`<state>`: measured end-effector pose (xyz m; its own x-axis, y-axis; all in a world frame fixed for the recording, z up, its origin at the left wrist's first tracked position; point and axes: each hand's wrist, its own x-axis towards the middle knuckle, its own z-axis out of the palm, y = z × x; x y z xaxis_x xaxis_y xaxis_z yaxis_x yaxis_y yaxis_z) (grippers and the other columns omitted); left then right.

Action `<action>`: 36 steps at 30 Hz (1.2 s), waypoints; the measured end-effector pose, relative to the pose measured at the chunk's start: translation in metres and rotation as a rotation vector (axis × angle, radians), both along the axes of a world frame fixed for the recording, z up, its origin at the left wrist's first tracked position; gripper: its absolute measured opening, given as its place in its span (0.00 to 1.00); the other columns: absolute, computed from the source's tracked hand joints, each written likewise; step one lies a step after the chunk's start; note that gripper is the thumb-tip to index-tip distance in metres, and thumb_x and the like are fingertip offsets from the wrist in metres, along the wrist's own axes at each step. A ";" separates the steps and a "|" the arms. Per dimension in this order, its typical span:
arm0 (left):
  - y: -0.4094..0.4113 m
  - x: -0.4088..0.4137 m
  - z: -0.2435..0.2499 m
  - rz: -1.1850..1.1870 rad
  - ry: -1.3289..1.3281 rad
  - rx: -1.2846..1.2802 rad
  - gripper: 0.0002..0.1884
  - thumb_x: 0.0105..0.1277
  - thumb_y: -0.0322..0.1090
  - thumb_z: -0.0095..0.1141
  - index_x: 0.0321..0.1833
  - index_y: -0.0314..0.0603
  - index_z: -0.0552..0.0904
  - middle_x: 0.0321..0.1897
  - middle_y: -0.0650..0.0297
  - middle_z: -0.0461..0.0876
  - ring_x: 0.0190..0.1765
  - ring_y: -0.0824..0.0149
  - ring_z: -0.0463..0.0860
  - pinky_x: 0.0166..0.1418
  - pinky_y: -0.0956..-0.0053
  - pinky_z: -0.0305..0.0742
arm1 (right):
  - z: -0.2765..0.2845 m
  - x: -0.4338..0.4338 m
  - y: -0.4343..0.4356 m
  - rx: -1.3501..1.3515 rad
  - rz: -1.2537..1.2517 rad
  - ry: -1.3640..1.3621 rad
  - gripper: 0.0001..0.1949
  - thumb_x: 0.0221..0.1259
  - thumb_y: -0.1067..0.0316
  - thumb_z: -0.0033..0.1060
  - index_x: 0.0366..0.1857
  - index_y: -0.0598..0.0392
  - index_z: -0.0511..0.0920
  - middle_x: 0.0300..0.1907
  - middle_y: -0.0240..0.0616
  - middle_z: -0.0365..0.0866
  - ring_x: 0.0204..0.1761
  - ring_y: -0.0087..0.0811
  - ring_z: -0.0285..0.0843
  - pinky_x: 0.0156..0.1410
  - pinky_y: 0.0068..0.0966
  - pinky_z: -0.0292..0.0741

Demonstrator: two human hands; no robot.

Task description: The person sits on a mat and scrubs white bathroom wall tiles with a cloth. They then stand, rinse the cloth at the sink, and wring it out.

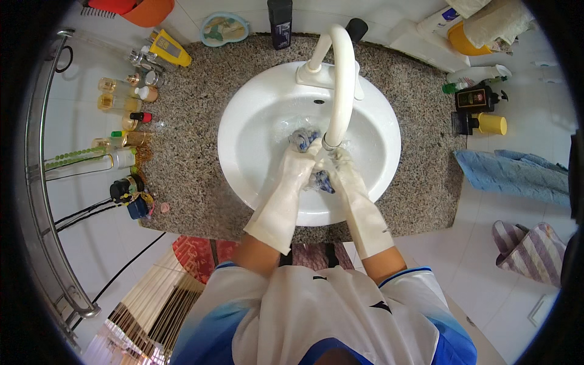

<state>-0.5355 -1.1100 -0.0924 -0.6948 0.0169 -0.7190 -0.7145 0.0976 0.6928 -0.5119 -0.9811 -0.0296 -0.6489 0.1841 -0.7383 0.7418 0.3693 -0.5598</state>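
Note:
Both of my hands wear long cream rubber gloves and meet over a white oval washbasin (242,109). My left hand (301,157) closes around a wet, bunched grey-and-blue cloth (302,139), part of which bulges out above the glove. More of the same patterned fabric hangs between the wrists, low in the bowl. Pressed close to it, my right hand (341,165) is curled on the cloth; its fingertips are partly hidden by the spout. The curved white faucet (343,82) arches directly over the hands. Splashed water shows around the cloth.
A speckled granite counter (191,137) surrounds the basin. Perfume bottles (118,102) and a yellow tube (169,48) line the left; a dark bottle (280,25) stands behind. On the right are a pump bottle (474,99), a blue towel (511,175) and a striped cloth (529,251). A metal rack (43,137) borders the left.

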 end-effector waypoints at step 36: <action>-0.088 0.081 0.020 -0.088 -0.066 0.503 0.27 0.79 0.49 0.63 0.69 0.35 0.78 0.53 0.57 0.87 0.50 0.69 0.88 0.47 0.77 0.85 | 0.045 0.014 -0.007 -0.235 -0.247 0.134 0.19 0.71 0.61 0.71 0.60 0.53 0.78 0.30 0.31 0.83 0.24 0.18 0.73 0.29 0.19 0.73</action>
